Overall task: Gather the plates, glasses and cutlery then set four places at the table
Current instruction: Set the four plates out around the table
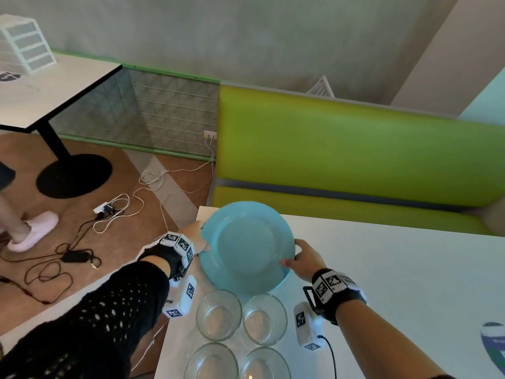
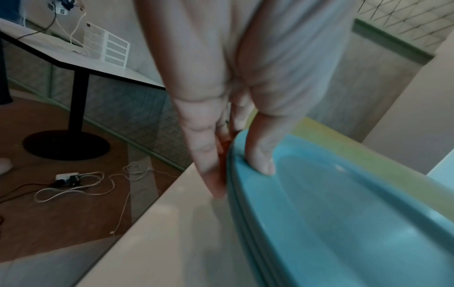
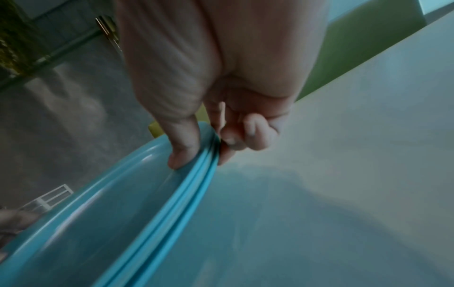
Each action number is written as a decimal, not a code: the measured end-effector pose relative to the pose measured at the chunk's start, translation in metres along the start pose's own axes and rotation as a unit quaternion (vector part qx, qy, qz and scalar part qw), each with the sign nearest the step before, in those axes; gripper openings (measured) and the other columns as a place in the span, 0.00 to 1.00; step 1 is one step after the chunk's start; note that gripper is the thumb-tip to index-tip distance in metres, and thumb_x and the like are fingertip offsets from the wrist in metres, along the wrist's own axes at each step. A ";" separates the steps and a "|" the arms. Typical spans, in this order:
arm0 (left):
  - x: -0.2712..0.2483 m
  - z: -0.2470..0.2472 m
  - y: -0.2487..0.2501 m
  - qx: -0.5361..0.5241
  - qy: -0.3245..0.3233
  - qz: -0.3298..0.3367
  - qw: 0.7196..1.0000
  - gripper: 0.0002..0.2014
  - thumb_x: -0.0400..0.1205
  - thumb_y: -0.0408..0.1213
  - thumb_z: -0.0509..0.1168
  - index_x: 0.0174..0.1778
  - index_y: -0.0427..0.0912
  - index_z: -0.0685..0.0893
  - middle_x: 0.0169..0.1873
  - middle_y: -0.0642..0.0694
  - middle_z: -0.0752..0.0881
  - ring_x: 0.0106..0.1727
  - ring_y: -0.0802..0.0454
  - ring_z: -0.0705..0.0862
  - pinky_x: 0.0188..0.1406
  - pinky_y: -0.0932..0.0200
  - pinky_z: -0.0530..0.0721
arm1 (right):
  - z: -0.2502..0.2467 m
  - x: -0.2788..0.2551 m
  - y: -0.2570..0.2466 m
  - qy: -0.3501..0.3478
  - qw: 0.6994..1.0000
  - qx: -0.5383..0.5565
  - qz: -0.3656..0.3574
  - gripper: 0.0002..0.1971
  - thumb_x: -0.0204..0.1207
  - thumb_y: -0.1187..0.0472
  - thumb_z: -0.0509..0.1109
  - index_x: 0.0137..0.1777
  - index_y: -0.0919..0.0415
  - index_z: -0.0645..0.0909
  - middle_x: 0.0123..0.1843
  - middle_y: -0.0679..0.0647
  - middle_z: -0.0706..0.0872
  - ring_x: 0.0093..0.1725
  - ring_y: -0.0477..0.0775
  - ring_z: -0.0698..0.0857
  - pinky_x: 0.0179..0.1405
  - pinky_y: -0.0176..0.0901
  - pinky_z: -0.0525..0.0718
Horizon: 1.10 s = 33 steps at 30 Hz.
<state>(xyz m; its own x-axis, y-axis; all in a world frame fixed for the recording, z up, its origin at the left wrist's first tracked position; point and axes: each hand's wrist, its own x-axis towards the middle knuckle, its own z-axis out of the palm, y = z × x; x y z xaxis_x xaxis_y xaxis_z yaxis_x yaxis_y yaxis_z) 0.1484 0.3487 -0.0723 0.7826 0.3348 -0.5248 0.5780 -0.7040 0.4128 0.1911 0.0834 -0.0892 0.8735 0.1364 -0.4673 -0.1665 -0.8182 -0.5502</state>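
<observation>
A stack of light blue plates point(image 1: 246, 244) hangs just above the far left corner of the white table point(image 1: 382, 269), held by both hands. My left hand point(image 1: 195, 239) grips the left rim, thumb on top and fingers underneath point(image 2: 239, 178). At the right rim my right hand point(image 1: 300, 258) pinches the stacked edges, thumb inside the top plate point(image 3: 201, 157). The plates' layered rims point(image 3: 196, 186) show in the right wrist view, with their shadow on the table below. Several clear glasses point(image 1: 218, 314) stand in a group just in front of the plates.
A green bench point(image 1: 355, 149) runs behind the table. To the left stands another table point(image 1: 54, 88) with a white drawer unit point(image 1: 26, 42). Cables and a power strip point(image 1: 109, 212) lie on the brown floor near a person's slippered foot point(image 1: 32, 231). A patterned dish point(image 1: 494, 348) sits at the right edge.
</observation>
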 end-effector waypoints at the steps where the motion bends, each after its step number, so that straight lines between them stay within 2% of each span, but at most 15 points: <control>1: -0.005 -0.006 0.006 -0.030 0.015 0.006 0.999 0.29 0.78 0.31 0.69 0.75 0.38 0.69 0.70 0.41 0.78 0.68 0.42 0.79 0.54 0.59 0.79 | -0.007 -0.003 -0.005 0.018 1.000 0.013 -0.011 0.33 0.73 0.58 0.75 0.76 0.55 0.66 0.44 0.56 0.86 0.50 0.56 0.82 0.49 0.42 0.76; 3: -0.012 -0.024 0.019 -0.076 0.035 0.027 0.996 0.30 0.78 0.29 0.69 0.76 0.38 0.68 0.70 0.40 0.77 0.68 0.41 0.79 0.56 0.55 0.82 | -0.023 -0.010 -0.015 0.056 0.997 0.031 -0.033 0.33 0.72 0.59 0.75 0.76 0.56 0.66 0.34 0.50 0.81 0.46 0.54 0.80 0.46 0.42 0.74; 5: -0.019 -0.045 0.030 -0.092 0.051 0.054 0.993 0.31 0.77 0.30 0.70 0.76 0.40 0.68 0.70 0.40 0.78 0.65 0.40 0.81 0.51 0.53 0.85 | -0.042 -0.021 -0.027 0.087 0.994 0.044 -0.056 0.33 0.73 0.59 0.74 0.76 0.56 0.66 0.31 0.48 0.78 0.45 0.54 0.79 0.44 0.41 0.72; 8: -0.042 -0.077 0.049 -0.131 0.067 0.095 0.985 0.31 0.76 0.31 0.72 0.76 0.41 0.70 0.70 0.42 0.78 0.63 0.40 0.83 0.38 0.55 0.86 | -0.072 -0.047 -0.042 0.136 0.984 0.075 -0.091 0.30 0.74 0.59 0.73 0.76 0.56 0.68 0.43 0.55 0.85 0.49 0.58 0.82 0.47 0.42 0.75; 10: -0.063 -0.093 0.060 -0.155 0.072 0.126 0.977 0.31 0.76 0.32 0.73 0.75 0.39 0.71 0.70 0.41 0.78 0.65 0.39 0.81 0.50 0.47 0.87 | -0.089 -0.068 -0.047 0.167 0.973 0.104 -0.117 0.27 0.75 0.61 0.72 0.74 0.55 0.71 0.51 0.58 0.87 0.51 0.60 0.85 0.50 0.45 0.80; 12: -0.088 -0.102 0.070 -0.191 0.073 0.147 0.968 0.29 0.75 0.31 0.73 0.73 0.36 0.74 0.68 0.39 0.80 0.65 0.39 0.82 0.58 0.44 0.85 | -0.103 -0.093 -0.050 0.188 0.959 0.156 -0.140 0.24 0.74 0.65 0.70 0.71 0.55 0.75 0.40 0.49 0.85 0.35 0.51 0.82 0.33 0.41 0.79; 14: -0.110 -0.105 0.077 -0.245 0.064 0.165 0.953 0.24 0.76 0.31 0.72 0.68 0.34 0.79 0.63 0.38 0.84 0.62 0.38 0.84 0.58 0.44 0.86 | -0.114 -0.120 -0.049 0.208 0.946 0.210 -0.133 0.22 0.75 0.68 0.68 0.69 0.55 0.77 0.32 0.47 0.78 0.25 0.46 0.72 0.21 0.34 0.68; 19: -0.172 -0.086 0.080 -0.357 0.015 0.187 0.915 0.12 0.76 0.33 0.72 0.49 0.29 0.82 0.54 0.30 0.86 0.56 0.35 0.86 0.62 0.34 0.82 | -0.125 -0.206 -0.031 0.253 0.916 0.296 -0.098 0.19 0.77 0.69 0.64 0.69 0.62 0.76 0.32 0.51 0.77 0.26 0.50 0.71 0.15 0.33 0.67; 21: -0.203 -0.072 0.081 -0.393 -0.006 0.193 0.899 0.16 0.77 0.35 0.71 0.53 0.25 0.80 0.49 0.31 0.86 0.50 0.37 0.86 0.64 0.36 0.81 | -0.123 -0.245 -0.018 0.263 0.908 0.313 -0.093 0.17 0.79 0.67 0.63 0.67 0.62 0.75 0.33 0.52 0.76 0.27 0.50 0.71 0.18 0.36 0.68; 23: -0.226 -0.054 0.081 -0.415 -0.022 0.206 0.886 0.26 0.76 0.39 0.72 0.62 0.23 0.76 0.53 0.32 0.86 0.50 0.39 0.85 0.64 0.38 0.81 | -0.118 -0.278 -0.001 0.279 0.898 0.330 -0.088 0.14 0.81 0.67 0.61 0.66 0.62 0.72 0.34 0.53 0.74 0.26 0.51 0.70 0.21 0.38 0.67; 26: -0.239 -0.021 0.083 -0.413 -0.030 0.226 0.882 0.47 0.61 0.55 0.76 0.70 0.29 0.71 0.63 0.34 0.82 0.61 0.36 0.84 0.64 0.36 0.81 | -0.110 -0.313 0.027 0.311 0.884 0.343 -0.067 0.08 0.82 0.65 0.59 0.60 0.64 0.70 0.33 0.57 0.73 0.23 0.53 0.68 0.21 0.38 0.67; 29: -0.211 0.028 0.090 -0.412 -0.040 0.219 0.884 0.61 0.47 0.71 0.72 0.72 0.35 0.70 0.65 0.36 0.82 0.64 0.36 0.83 0.65 0.36 0.80 | -0.103 -0.336 0.058 0.325 0.879 0.346 -0.041 0.07 0.83 0.64 0.57 0.54 0.67 0.72 0.31 0.58 0.72 0.22 0.53 0.68 0.18 0.36 0.67; 31: -0.213 0.055 0.094 -0.411 -0.050 0.211 0.886 0.63 0.42 0.81 0.66 0.66 0.38 0.76 0.61 0.37 0.85 0.60 0.37 0.85 0.63 0.36 0.82 | -0.099 -0.347 0.080 0.326 0.874 0.359 -0.019 0.08 0.84 0.63 0.56 0.52 0.69 0.72 0.31 0.57 0.71 0.22 0.52 0.68 0.17 0.35 0.67; 32: -0.221 0.065 0.095 -0.407 -0.057 0.210 0.887 0.60 0.44 0.82 0.64 0.62 0.38 0.79 0.59 0.37 0.86 0.58 0.37 0.86 0.61 0.36 0.83 | -0.098 -0.351 0.089 0.327 0.871 0.367 -0.009 0.09 0.84 0.62 0.56 0.51 0.69 0.72 0.30 0.57 0.71 0.22 0.52 0.68 0.16 0.35 0.66; 33: -0.233 0.073 0.097 -0.399 -0.060 0.211 0.890 0.53 0.51 0.81 0.62 0.58 0.37 0.80 0.57 0.36 0.87 0.56 0.37 0.87 0.61 0.37 0.83 | -0.097 -0.356 0.097 0.328 0.869 0.372 0.002 0.09 0.84 0.62 0.55 0.50 0.69 0.72 0.30 0.57 0.71 0.22 0.52 0.68 0.16 0.34 0.66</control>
<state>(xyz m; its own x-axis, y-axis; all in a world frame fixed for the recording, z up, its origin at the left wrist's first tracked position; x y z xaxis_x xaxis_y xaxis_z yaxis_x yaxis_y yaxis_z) 0.0055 0.1564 0.0352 0.9662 0.0424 -0.2542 0.2566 -0.0663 0.9642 -0.0913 -0.0987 0.0906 0.9046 -0.4120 -0.1098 -0.2064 -0.1979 -0.9582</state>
